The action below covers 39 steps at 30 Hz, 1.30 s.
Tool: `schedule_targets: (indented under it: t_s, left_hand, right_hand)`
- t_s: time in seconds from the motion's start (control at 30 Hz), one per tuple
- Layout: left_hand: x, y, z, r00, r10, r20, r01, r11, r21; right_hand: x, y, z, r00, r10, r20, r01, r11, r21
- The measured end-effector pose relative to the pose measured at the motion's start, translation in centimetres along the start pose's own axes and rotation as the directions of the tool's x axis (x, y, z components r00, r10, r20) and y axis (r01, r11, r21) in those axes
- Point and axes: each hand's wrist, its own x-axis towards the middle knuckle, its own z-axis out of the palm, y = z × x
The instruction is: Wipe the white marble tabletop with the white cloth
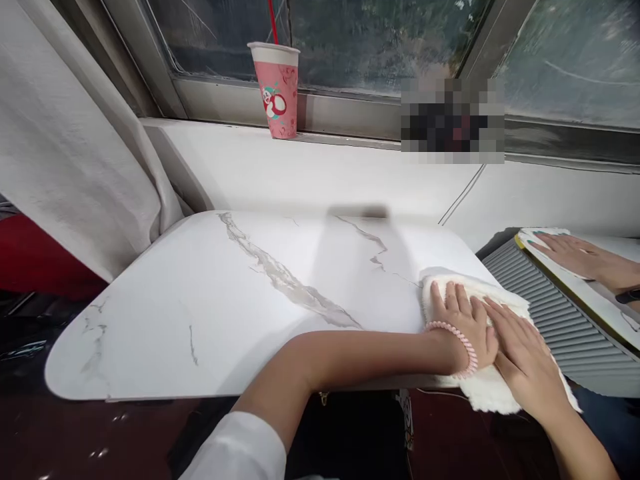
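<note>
A fluffy white cloth (493, 395) lies on the right end of a white marble-patterned tabletop (155, 307), partly hanging over the front edge. My left hand (463, 327), a pink twisted band around its wrist, reaches across and presses flat on the cloth with fingers spread. Beside it, touching or nearly touching, my right hand (525, 360) also lies flat on the cloth, fingers stretched forward. Neither hand is wrapped around anything. Much of the cloth is hidden under the hands.
A pink paper cup (283, 97) with a red straw stands on the window ledge. Grey curtain (85, 133) hangs at left. At right, another person's hand (575, 257) rests on a white cloth on a neighbouring tabletop with ribbed grey siding (540, 300). Part of the ledge is pixelated.
</note>
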Motion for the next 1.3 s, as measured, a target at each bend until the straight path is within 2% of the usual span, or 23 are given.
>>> schedule_targets:
  t_s: [0.27, 0.5, 0.67, 0.8, 0.9, 1.0, 1.3]
  left_hand:
    - [-0.7, -1.7, -0.6, 0.999, 0.044, 0.020, -0.044, 0.999, -0.003]
    - [-1.7, -5.8, -2.1, 0.994, -0.027, 0.108, 0.021, 0.998, 0.061]
    - [0.7, -10.5, -2.8, 0.982, -0.115, 0.149, 0.120, 0.993, -0.021]
    - [3.9, -14.4, -3.1, 0.967, -0.152, 0.204, 0.176, 0.979, -0.104]
    - [6.2, -16.8, -2.7, 0.978, -0.179, 0.112, 0.192, 0.974, -0.120]
    - [7.9, -18.6, -2.3, 0.979, -0.206, 0.013, 0.206, 0.970, -0.127]
    - [10.8, -22.1, -2.2, 0.965, -0.241, -0.105, 0.229, 0.967, -0.112]
  right_hand:
    - [0.8, -2.6, 0.1, 0.999, 0.033, 0.034, -0.030, 0.997, -0.072]
    - [4.9, -6.3, 1.1, 0.988, -0.073, 0.135, 0.079, 0.996, -0.039]
    - [9.7, -7.2, 3.7, 0.984, -0.118, 0.134, 0.121, 0.992, -0.017]
    - [14.0, -7.8, 5.9, 0.995, -0.001, 0.100, 0.005, 0.999, -0.040]
    - [17.2, -8.0, 7.2, 0.992, 0.064, 0.111, -0.058, 0.997, -0.052]
    - [20.0, -7.6, 8.3, 0.991, 0.067, 0.114, -0.065, 0.998, -0.019]
    - [25.0, -6.2, 10.6, 0.996, 0.027, 0.081, -0.037, 0.991, 0.128]
